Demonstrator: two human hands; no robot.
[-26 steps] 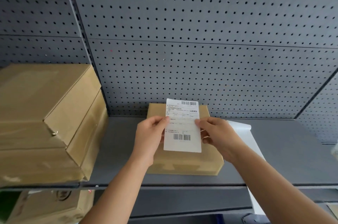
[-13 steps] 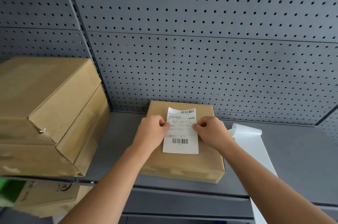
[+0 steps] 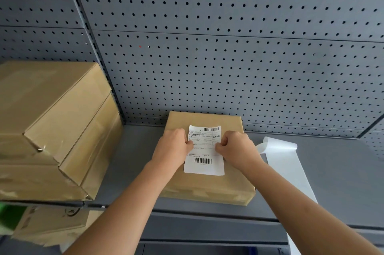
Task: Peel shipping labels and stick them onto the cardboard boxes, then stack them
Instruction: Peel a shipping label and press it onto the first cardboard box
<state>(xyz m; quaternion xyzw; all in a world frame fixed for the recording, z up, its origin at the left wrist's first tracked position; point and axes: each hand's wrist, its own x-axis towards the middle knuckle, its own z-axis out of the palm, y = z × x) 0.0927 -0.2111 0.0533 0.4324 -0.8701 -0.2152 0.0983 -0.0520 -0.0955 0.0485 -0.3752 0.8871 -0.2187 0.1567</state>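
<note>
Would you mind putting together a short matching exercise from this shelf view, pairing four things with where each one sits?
Things:
1. shipping label
2. cardboard box
3. stack of boxes
4. backing paper strip

Places:
A. at the left end of the shelf
B. to the right of the single box, trailing over the shelf's front edge
C. on top of the single box, between the left hand and the right hand
D. in the middle of the shelf, under both hands

Pairs: 1-C, 2-D, 3-A, 4-B
</note>
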